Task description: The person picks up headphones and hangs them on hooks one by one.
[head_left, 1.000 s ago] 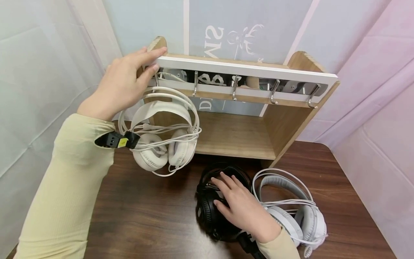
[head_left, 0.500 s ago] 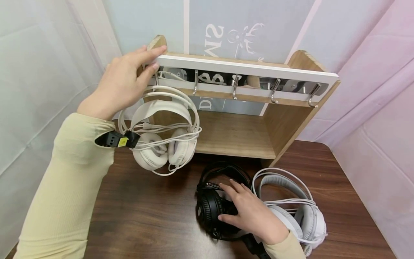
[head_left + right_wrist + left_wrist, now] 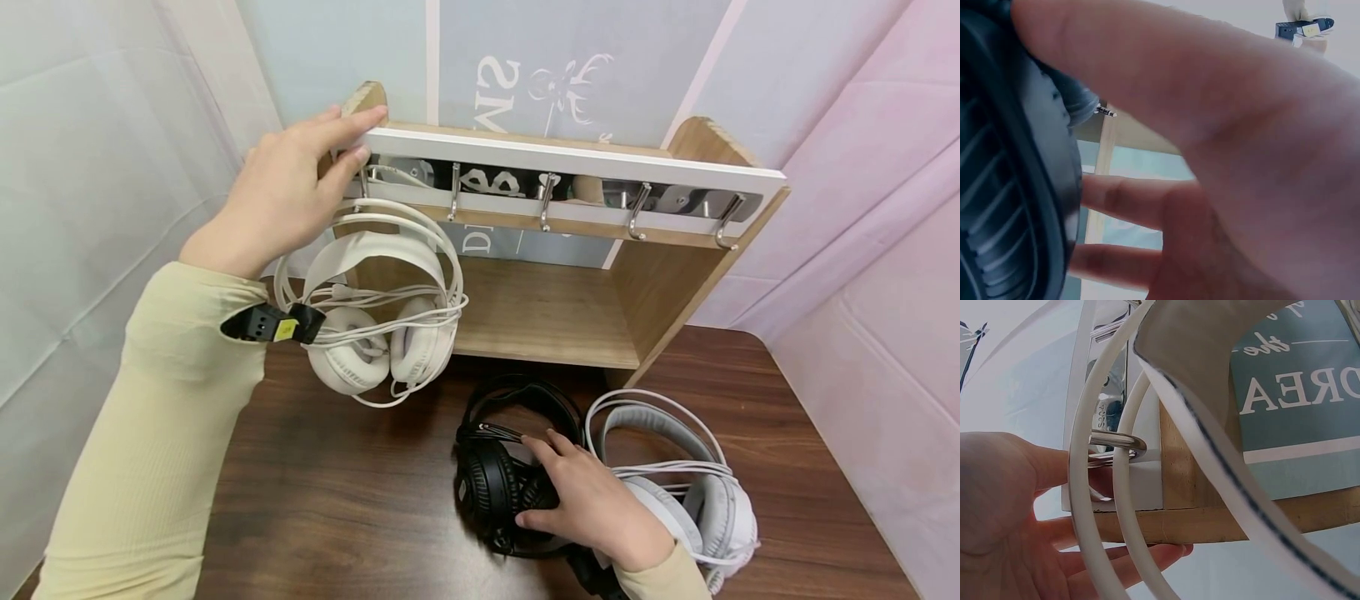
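Note:
My left hand [image 3: 281, 187] grips the left end of the white rail [image 3: 585, 155] on a wooden hook rack, thumb in front and fingers behind. Beneath it, white headphones [image 3: 351, 360] with a bundled cable hang from the leftmost metal hook; the left wrist view shows their headband arcs [image 3: 1124, 469] at that hook. Black headphones [image 3: 480, 483] lie on the table below the rack. Over their right ear cup is my right hand [image 3: 592, 500], thumb at the near side and fingers at the far side. In the right wrist view the thumb tip meets the ear cup [image 3: 1016, 169].
Another pair of white headphones [image 3: 727, 517], with grey pads, lies right beside the black pair. Several bare hooks [image 3: 545, 202] line the rack to the right. A wooden shelf [image 3: 547, 321] sits lower in the rack. Curtains [image 3: 862, 192] enclose the brown table [image 3: 322, 500].
My right hand has shifted right and toward me, from the middle of the black headphones to their right ear cup. The left hand and the hanging headphones have stayed put.

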`<action>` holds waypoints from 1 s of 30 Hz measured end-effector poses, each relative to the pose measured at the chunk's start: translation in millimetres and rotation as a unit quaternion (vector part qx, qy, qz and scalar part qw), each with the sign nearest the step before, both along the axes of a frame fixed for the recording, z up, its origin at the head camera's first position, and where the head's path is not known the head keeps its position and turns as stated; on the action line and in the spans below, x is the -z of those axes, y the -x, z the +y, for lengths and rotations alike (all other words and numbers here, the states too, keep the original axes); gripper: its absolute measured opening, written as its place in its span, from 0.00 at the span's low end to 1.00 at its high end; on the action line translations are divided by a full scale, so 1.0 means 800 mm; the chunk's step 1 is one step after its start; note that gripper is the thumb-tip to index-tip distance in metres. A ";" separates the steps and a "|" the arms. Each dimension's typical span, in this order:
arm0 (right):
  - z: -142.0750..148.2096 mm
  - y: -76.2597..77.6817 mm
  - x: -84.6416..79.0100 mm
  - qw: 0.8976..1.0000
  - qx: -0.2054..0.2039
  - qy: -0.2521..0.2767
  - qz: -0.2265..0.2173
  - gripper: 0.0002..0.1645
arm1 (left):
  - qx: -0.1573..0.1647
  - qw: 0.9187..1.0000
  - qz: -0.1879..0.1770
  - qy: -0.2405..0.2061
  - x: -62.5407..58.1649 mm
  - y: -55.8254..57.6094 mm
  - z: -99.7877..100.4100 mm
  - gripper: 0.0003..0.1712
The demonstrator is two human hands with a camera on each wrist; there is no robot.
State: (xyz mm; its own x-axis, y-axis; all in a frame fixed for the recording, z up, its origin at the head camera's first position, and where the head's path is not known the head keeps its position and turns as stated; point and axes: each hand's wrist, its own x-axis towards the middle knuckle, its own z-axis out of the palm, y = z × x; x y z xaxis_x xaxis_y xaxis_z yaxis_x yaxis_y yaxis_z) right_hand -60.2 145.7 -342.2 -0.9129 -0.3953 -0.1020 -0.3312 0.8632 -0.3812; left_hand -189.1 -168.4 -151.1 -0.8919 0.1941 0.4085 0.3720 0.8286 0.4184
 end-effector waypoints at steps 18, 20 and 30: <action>0.011 0.001 0.007 1.000 0.002 -0.022 0.004 0.58 | 0.001 1.000 0.001 0.003 0.002 0.000 0.003 0.25; 0.011 0.001 0.007 1.000 0.011 -0.027 -0.003 0.59 | 0.001 1.000 0.001 0.003 0.002 -0.001 0.003 0.25; 0.012 0.008 0.007 0.998 0.017 -0.051 -0.014 0.63 | -0.002 1.000 0.001 0.000 0.001 -0.001 0.001 0.25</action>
State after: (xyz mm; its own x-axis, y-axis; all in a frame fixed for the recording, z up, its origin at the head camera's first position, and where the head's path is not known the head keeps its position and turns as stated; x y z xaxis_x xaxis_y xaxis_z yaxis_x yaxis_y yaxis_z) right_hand -66.3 155.4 -347.6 -0.9220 -0.3497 -0.1663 -0.2909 0.9089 -0.2988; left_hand -188.7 -167.7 -152.1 -0.8913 0.1914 0.4111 0.3707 0.8297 0.4173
